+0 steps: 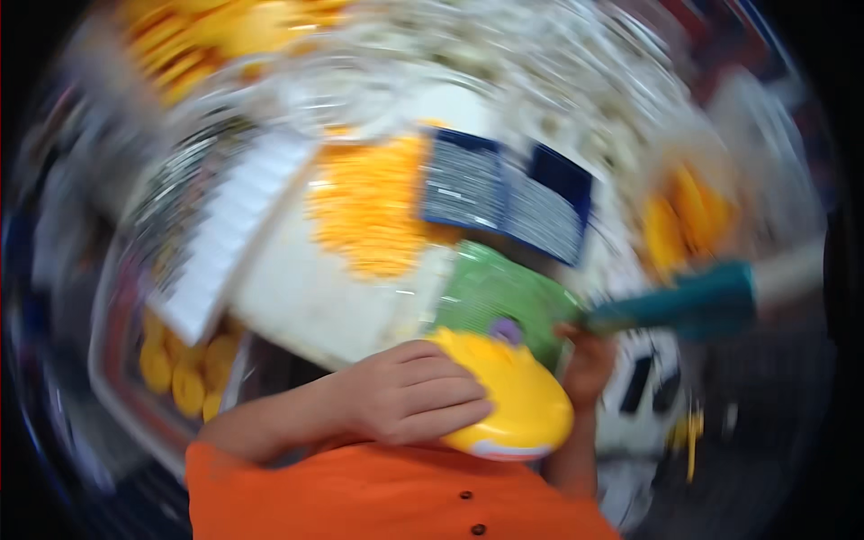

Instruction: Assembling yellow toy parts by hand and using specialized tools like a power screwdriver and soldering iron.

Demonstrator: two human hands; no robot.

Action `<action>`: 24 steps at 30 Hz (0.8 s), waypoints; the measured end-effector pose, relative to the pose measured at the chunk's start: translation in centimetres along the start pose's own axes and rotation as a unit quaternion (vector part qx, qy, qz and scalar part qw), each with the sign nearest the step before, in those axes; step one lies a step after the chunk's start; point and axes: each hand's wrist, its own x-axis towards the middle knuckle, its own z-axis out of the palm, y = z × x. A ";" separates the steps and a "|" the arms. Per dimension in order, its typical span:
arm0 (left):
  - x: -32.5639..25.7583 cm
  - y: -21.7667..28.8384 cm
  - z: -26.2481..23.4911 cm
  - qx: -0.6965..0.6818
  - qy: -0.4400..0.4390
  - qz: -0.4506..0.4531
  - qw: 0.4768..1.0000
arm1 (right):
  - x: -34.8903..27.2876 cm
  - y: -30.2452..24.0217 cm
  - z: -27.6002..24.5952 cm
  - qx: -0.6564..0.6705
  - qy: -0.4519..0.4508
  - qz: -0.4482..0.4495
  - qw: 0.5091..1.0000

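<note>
A rounded, bright yellow plastic shell (517, 405) with a scalloped upper edge and a pale strip along its lower edge is held close to my orange shirt. My left hand (418, 396) lies over its left side, fingers wrapped across the top. Beyond the shell's right edge my right hand (587, 360) is curled, blurred and partly hidden; what it grips cannot be made out. Its fingertips are at the narrow end of a teal, stick-shaped tool (675, 303). Behind the shell lies a green block or pad (499, 283), with a small purple round piece (506, 330) against it.
Many small yellow-orange pieces (373, 207) lie on a white board (306, 301). Beside them are dark blue trays (463, 180) of thin metal parts and a white ridged tray (238, 220). A bin of yellow parts (187, 382) stands left, bagged yellow parts (688, 216) right.
</note>
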 end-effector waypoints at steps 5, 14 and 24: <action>-1.0 0.4 -7.7 -0.074 0.297 -0.098 0.947 | 1.8 10.3 -4.3 0.183 0.115 0.234 0.948; -32.2 8.5 -21.0 0.224 0.843 -0.288 0.396 | 2.5 -1.6 2.9 0.197 0.046 0.186 0.961; -47.5 11.7 -6.3 0.550 0.123 -0.799 0.208 | 2.7 -3.4 4.2 0.202 0.018 0.179 0.963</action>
